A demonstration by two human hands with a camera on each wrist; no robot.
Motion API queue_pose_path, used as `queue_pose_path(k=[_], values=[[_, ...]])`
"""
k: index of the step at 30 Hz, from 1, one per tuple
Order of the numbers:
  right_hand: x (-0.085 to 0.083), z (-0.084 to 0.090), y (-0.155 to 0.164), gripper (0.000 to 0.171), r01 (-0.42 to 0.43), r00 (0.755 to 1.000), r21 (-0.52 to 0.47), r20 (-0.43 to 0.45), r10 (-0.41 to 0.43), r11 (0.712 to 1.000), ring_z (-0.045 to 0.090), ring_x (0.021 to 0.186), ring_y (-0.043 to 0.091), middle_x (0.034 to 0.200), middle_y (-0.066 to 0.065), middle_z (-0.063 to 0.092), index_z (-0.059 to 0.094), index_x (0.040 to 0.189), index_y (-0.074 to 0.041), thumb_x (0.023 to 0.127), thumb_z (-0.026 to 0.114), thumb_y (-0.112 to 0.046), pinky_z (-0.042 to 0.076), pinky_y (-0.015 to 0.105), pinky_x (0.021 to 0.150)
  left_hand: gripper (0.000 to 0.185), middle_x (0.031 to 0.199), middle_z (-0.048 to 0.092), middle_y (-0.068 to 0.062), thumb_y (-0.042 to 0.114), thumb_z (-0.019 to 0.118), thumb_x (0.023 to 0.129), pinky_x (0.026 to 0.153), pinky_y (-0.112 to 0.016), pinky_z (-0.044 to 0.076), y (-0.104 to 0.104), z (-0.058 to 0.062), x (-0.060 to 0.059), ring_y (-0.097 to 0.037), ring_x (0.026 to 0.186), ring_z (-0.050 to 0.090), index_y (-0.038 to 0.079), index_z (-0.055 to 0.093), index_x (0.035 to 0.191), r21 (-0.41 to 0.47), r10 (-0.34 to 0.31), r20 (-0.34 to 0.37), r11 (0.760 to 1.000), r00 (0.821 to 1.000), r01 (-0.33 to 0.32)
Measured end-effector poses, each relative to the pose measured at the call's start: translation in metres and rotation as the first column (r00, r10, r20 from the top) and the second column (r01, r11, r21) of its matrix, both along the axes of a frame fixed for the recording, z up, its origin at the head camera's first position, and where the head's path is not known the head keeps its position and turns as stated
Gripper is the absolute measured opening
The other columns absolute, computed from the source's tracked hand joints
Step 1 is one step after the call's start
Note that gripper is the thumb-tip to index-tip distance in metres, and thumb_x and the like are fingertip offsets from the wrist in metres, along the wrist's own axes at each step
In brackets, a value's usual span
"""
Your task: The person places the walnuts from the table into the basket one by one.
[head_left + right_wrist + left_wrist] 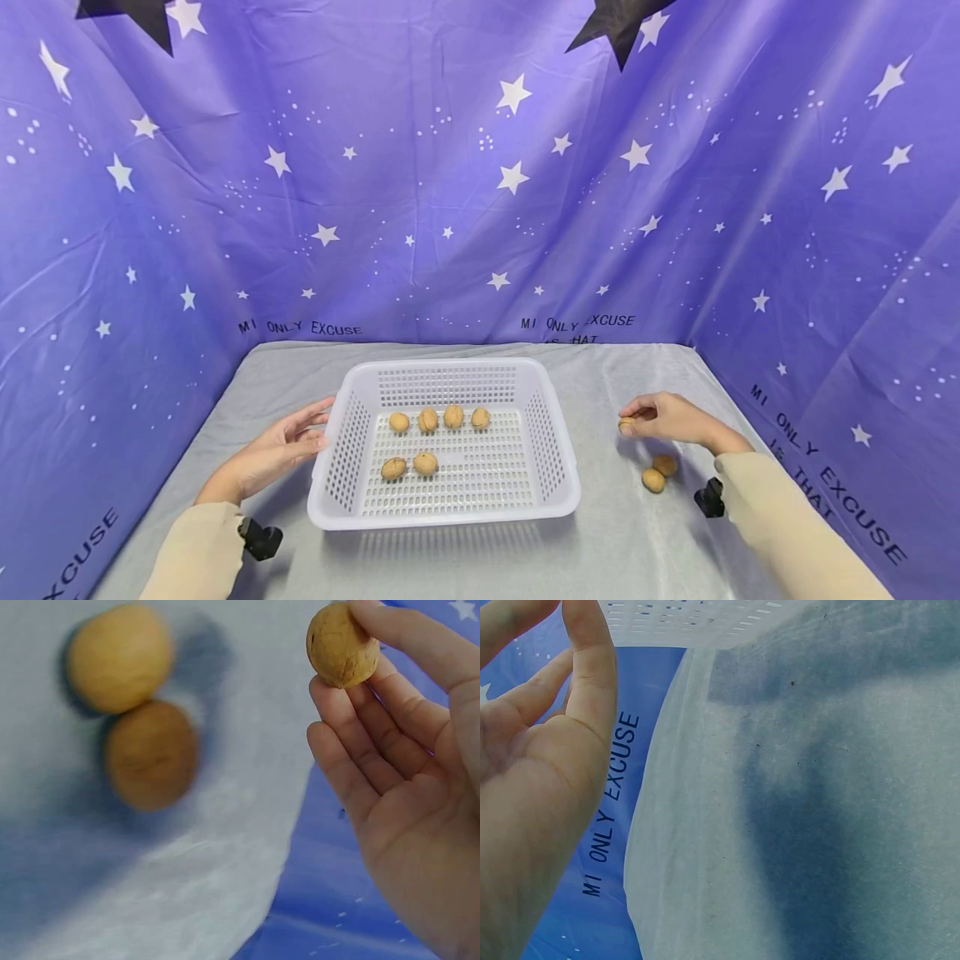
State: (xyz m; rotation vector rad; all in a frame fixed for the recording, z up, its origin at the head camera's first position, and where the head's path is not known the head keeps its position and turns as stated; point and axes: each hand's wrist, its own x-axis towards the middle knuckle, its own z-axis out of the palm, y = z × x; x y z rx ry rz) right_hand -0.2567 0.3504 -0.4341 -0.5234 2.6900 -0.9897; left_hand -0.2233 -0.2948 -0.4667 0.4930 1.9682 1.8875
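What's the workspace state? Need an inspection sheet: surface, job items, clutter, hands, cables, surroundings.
Surface: grey cloth, a few dark specks in the left wrist view.
Basket: white perforated plastic basket, upright.
Walnuts: six walnuts in the basket, four in the back row, two in front; two loose walnuts on the cloth to its right.
Clutter: nothing seen.
Left hand: fingers extended at the basket's left rim.
Right hand: pinches one walnut.
Cables: nothing seen.
Surroundings: purple star-print backdrop behind and at both sides, black lettering near its lower edge.
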Motion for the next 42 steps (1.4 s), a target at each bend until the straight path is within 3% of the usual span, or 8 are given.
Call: queue_pose_path(k=[6,16,24,33,42], values=[[-0.006,0.021,-0.016,0.033,-0.030,0.998,0.010,-0.061,0.030,1.000,0.066,0.103,0.023,0.108,0.002,0.073,0.073,0.113,-0.008,0.090,0.077,-0.030,0.052,0.032,0.087,0.071,0.151,0.029,-0.030,-0.001,0.056,0.100,0.099,-0.031,0.048,-0.001,-0.001,0.000,-0.022,0.121,0.057,0.002,0.016,0.159,-0.004,0.006,0.000,1.000,1.000,-0.006],[-0.015,0.046,-0.060,0.033,-0.104,0.988,0.040,-0.109,0.108,0.994,0.067,0.099,0.017,0.105,-0.003,0.072,0.074,0.112,-0.011,0.089,0.078,-0.034,0.053,0.034,0.087,0.072,0.151,0.028,-0.031,-0.001,0.056,0.100,0.100,-0.031,0.048,-0.001,-0.001,0.001,-0.022,0.122,0.056,0.002,0.015,0.159,-0.004,0.001,0.017,1.000,1.000,-0.001],[-0.026,0.064,-0.107,0.033,-0.253,0.961,0.018,-0.107,0.253,0.967,0.066,0.094,0.015,0.102,-0.004,0.072,0.075,0.110,-0.009,0.087,0.080,-0.031,0.054,0.035,0.085,0.073,0.151,0.028,-0.031,-0.001,0.056,0.100,0.101,-0.032,0.047,0.000,0.001,0.002,-0.022,0.121,0.057,0.001,0.015,0.159,0.004,0.008,0.023,1.000,1.000,-0.008],[-0.034,0.066,-0.166,0.028,-0.391,0.915,0.072,-0.075,0.396,0.918,0.066,0.089,0.010,0.098,-0.007,0.071,0.074,0.107,-0.012,0.086,0.080,-0.028,0.054,0.030,0.082,0.071,0.150,0.030,-0.030,-0.001,0.056,0.100,0.100,-0.030,0.048,0.000,0.000,0.001,-0.021,0.121,0.057,0.002,0.016,0.159,-0.004,0.005,0.017,1.000,1.000,-0.005],[-0.036,0.053,-0.217,0.030,-0.453,0.891,0.098,0.029,0.452,0.886,0.067,0.090,0.009,0.101,-0.008,0.071,0.074,0.110,-0.010,0.084,0.082,-0.024,0.054,0.026,0.082,0.072,0.152,0.027,-0.031,-0.001,0.056,0.100,0.100,-0.029,0.047,0.000,0.002,0.001,-0.019,0.122,0.057,0.003,0.016,0.159,-0.014,0.005,0.016,1.000,1.000,-0.005]])
